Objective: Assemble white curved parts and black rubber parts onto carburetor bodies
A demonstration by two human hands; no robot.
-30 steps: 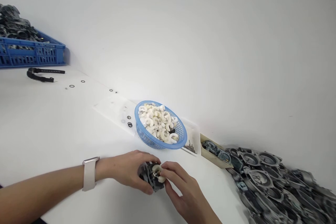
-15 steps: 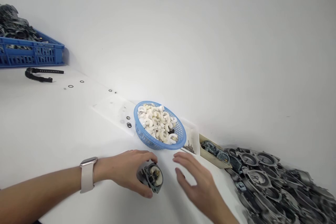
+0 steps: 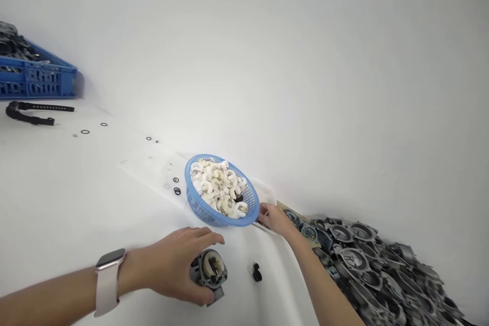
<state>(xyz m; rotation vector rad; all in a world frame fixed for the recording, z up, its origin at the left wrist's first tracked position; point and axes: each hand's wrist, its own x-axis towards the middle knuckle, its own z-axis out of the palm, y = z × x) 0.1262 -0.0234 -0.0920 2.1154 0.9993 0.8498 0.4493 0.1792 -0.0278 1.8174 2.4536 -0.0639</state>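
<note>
My left hand (image 3: 178, 267), with a watch on its wrist, is curled round a small grey metal housing (image 3: 208, 271) on the white table. A cream plastic piece with brass-coloured contacts sits inside the housing's round opening. My right hand (image 3: 274, 218) reaches down into a white tray (image 3: 268, 191) of small metal pins or screws, right of the basket. Its fingertips are bunched together, and whatever they hold is hidden. On the table between my arms lies a small black part (image 3: 256, 272). A blue round basket (image 3: 193, 202) holds many white curved plastic pieces (image 3: 217, 183).
Grey metal housings are heaped (image 3: 367, 265) on the right, beside a beige box (image 3: 281, 206) with more parts. At far left stand a blue crate (image 3: 46, 79) of metal parts and a black watch strap (image 3: 34, 112). Several black rubber rings (image 3: 177, 191) lie left of the basket.
My right hand has moved from beside the housing to the tray, baring the black part on the table. My left hand stays round the housing, which is turned slightly. The view has shifted.
</note>
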